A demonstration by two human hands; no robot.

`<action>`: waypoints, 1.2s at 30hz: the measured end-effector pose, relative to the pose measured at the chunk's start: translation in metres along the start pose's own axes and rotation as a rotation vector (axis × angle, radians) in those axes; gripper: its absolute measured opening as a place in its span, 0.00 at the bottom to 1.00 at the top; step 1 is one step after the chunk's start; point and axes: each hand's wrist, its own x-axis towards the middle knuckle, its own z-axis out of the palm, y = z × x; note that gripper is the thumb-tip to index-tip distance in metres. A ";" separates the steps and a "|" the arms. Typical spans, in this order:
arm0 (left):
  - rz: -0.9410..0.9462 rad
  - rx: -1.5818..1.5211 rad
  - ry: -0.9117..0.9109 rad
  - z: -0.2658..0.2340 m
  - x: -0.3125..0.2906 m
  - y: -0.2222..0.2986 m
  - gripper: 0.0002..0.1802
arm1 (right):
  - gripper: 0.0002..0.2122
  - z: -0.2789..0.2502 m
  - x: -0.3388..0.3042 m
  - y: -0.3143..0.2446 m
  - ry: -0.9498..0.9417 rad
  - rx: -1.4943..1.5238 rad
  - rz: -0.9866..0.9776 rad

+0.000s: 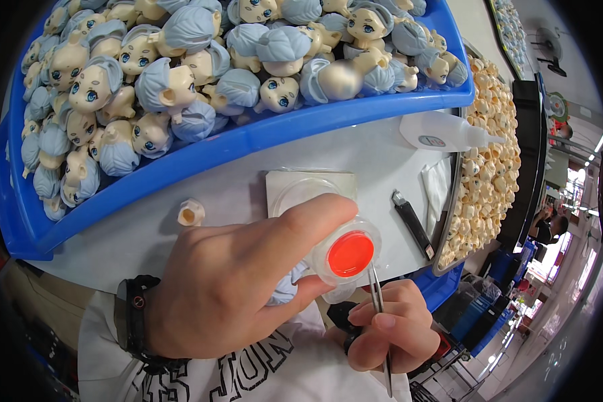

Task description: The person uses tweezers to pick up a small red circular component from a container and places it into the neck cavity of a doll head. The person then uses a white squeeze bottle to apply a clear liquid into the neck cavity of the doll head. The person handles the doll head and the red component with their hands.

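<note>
My left hand [241, 268] is closed around the rim of a small clear round cup [377, 234] tilted so its bright red-orange contents [350, 254] show. Below the palm, a light-blue doll hair piece [287, 287] peeks out; how it is held is hidden. My right hand [398, 328] pinches slim metal tweezers [379, 295], their tips at the cup's lower right edge. Something black [344, 313] sits by the right fingers, its kind unclear. Beyond the left hand lies a pale square block [345, 182] with a clear round dish [295, 191] on it.
A blue tray [248, 139] piled with blue-haired doll heads [94, 87] fills the far side. One small cream doll part [191, 213] lies left. Rightward are a white squeeze bottle [439, 132], a black cutter knife [414, 224], white tissue [437, 191] and a tray of cream parts [486, 167].
</note>
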 end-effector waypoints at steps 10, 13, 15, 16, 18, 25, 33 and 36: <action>0.020 0.014 -0.005 0.001 0.002 -0.001 0.29 | 0.11 -0.002 -0.005 0.007 0.034 0.067 -0.056; 0.014 0.000 -0.004 -0.001 0.001 0.001 0.29 | 0.11 -0.002 -0.001 0.003 0.021 0.068 -0.044; 0.016 -0.007 -0.002 -0.001 0.000 0.001 0.30 | 0.11 -0.004 -0.002 0.003 -0.011 0.016 -0.022; 0.023 -0.003 -0.001 -0.001 0.000 0.000 0.30 | 0.11 -0.003 -0.002 0.003 -0.001 0.008 -0.029; 0.032 -0.010 0.010 0.000 -0.001 -0.001 0.30 | 0.10 0.001 -0.002 0.003 0.019 -0.007 -0.043; 0.119 -0.109 -0.040 -0.003 0.002 0.000 0.32 | 0.07 0.001 -0.002 0.007 0.031 -0.009 -0.116; 0.239 -0.078 0.012 -0.003 0.004 -0.004 0.28 | 0.07 0.004 -0.003 0.006 0.074 0.009 -0.064; 0.241 -0.067 0.018 -0.001 0.004 -0.005 0.28 | 0.07 0.004 -0.004 0.005 0.062 0.047 -0.017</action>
